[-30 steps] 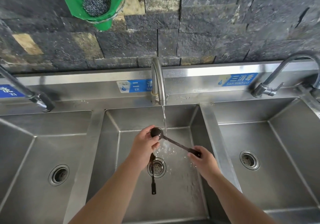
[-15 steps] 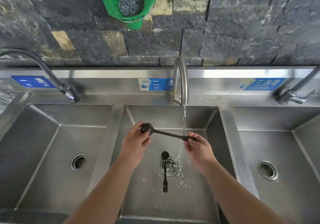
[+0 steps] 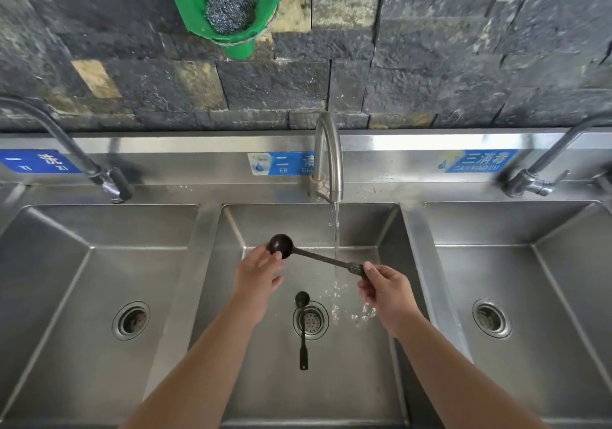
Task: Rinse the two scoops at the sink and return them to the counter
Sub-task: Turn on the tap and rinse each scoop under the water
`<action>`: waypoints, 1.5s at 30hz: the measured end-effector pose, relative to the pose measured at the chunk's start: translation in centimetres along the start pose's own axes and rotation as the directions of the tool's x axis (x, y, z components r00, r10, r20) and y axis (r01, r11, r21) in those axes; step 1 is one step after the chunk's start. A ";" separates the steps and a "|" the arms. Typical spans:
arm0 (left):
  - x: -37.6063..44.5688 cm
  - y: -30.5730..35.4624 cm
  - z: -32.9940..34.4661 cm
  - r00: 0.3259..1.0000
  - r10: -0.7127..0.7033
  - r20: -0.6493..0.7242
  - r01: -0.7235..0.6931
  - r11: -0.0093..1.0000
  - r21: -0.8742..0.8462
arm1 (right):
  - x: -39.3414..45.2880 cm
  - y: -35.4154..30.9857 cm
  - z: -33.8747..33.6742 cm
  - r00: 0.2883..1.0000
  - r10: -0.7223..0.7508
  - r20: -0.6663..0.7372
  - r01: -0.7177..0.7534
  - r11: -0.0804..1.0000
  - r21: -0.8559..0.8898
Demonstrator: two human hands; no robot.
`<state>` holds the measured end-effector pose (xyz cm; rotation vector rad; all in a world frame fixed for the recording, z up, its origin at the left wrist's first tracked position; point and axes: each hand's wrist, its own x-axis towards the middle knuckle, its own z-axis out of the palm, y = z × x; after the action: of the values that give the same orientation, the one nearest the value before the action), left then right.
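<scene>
While water runs from the middle faucet (image 3: 328,157), the left hand (image 3: 256,276) pinches the held scoop (image 3: 318,256) at its bowl, the right hand (image 3: 385,288) apparently grips its handle; the second scoop (image 3: 303,329) lies across the drain (image 3: 310,320), lower centre.

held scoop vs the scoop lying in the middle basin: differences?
The held scoop is up in the air, left hand at its bowl and right hand at its handle end; the basin scoop lies untouched on the sink floor. The held scoop runs crosswise under the water stream; the basin scoop lies lengthwise across the drain, beside the stream. Both are dark with long handles.
</scene>
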<state>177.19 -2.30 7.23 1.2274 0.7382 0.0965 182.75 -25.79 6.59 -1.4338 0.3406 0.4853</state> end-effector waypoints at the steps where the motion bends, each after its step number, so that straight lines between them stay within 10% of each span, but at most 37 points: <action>1: 0.1 -0.2 1.0 1.000 -0.010 0.021 0.009 1.000 0.028 | -0.2 0.0 -0.9 0.999 0.000 -0.032 0.000 1.000 0.008; 18: -1.7 -2.6 8.8 0.928 -0.092 0.361 0.091 0.996 0.020 | -6.7 2.3 -9.4 0.953 0.127 -0.276 -0.049 0.961 0.272; 45: 1.7 3.4 -3.4 0.985 0.096 0.143 -0.069 0.981 -0.183 | -0.1 0.2 6.0 0.979 0.171 -0.108 -0.106 0.890 0.444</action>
<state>177.69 2.50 8.98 1.0816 0.5346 0.1333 182.17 -19.79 7.12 -1.0099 0.6321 0.3891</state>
